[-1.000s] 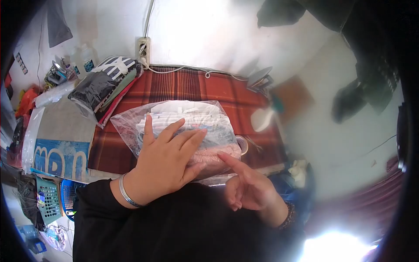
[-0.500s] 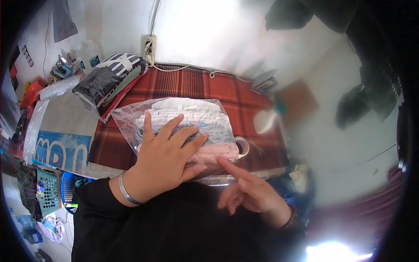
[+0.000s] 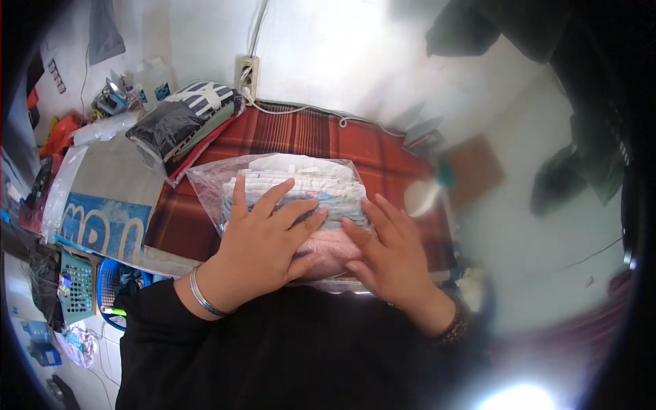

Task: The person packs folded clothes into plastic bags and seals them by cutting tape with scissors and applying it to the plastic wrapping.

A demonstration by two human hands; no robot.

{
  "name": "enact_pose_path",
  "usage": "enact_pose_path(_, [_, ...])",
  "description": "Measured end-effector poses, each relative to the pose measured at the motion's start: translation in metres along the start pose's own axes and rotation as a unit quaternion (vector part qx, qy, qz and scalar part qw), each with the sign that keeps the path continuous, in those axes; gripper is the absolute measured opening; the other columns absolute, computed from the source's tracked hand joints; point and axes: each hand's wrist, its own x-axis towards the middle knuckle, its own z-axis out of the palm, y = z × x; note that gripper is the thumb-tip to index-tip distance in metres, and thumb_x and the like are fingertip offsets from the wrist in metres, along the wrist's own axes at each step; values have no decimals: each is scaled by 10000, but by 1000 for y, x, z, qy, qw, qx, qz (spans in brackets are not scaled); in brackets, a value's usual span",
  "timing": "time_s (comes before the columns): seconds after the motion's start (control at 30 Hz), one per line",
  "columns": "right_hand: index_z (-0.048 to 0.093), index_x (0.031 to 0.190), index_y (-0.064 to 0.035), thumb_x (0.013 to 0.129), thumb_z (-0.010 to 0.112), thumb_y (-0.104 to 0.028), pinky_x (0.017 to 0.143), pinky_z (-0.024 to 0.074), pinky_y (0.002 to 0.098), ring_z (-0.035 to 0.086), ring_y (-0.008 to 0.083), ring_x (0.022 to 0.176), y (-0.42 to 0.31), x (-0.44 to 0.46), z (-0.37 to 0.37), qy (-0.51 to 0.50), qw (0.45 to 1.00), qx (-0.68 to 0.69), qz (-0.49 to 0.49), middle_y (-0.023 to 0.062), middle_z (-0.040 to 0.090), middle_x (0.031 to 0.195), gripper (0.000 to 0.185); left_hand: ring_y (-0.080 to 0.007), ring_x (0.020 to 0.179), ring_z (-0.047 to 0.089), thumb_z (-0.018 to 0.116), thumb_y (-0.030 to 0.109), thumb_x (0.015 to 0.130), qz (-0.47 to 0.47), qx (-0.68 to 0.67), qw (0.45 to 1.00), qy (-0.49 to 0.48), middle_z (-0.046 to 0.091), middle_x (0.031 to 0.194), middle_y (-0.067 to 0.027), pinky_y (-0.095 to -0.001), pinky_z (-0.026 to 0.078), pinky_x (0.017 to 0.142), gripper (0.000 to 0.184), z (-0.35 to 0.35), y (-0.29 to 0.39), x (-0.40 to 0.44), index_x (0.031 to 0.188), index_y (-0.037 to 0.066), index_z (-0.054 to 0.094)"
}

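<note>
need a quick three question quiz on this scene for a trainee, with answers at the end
1. True or false: the left hand is spread over the bag.

2. Which colour is the cloth nearest the wearer inside the bag?
a) green
b) pink
c) yellow

3. Fill in: the blue basket is nearer the ____ hand.

Key: 1. True. 2. b. 3. left.
</note>
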Motion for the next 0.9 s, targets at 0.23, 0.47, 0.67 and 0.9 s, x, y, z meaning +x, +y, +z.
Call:
enact_pose_path(0.23, [604, 1276, -178, 769, 714, -417, 1022, 364, 564, 408, 376, 1330, 3, -6, -12, 47, 999, -8, -5, 155, 468, 1413, 571, -271, 1306, 438, 689, 435, 782, 1, -16, 1000, -10, 573, 1278, -17, -707, 125, 1075, 566, -1, 2, -1, 1262, 145, 615])
enact_pose_path(0.47, [633, 1238, -200, 747, 730, -445, 1032, 312, 617, 359, 363, 1367, -12, 14, 3, -1, 999, -16, -30, 143, 428, 1452, 557, -269, 1320, 433, 664, 437, 800, -16, 4, 1000, 0, 583, 1291, -24, -714, 127, 1071, 577, -1, 2, -3, 1266, 102, 606])
enact_pose_path(0.67, [640, 1229, -229, 733, 736, -461, 1063, 271, 621, 322, 368, 1397, 11, -15, -11, -14, 998, 2, -56, 137, 393, 1490, 556, -278, 1358, 400, 667, 443, 789, -12, -38, 999, -19, 580, 1319, -17, -666, 13, 1111, 598, -3, 3, -3, 1281, 109, 598])
enact_pose_path(0.9, [654, 1187, -178, 759, 723, -456, 1062, 292, 605, 352, 380, 1374, 2, 10, -1, 14, 998, 46, -33, 154, 429, 1459, 515, -267, 1342, 418, 646, 488, 798, -23, -10, 1000, -8, 595, 1289, -12, -679, 59, 1101, 572, -2, 6, 1, 1227, 109, 631])
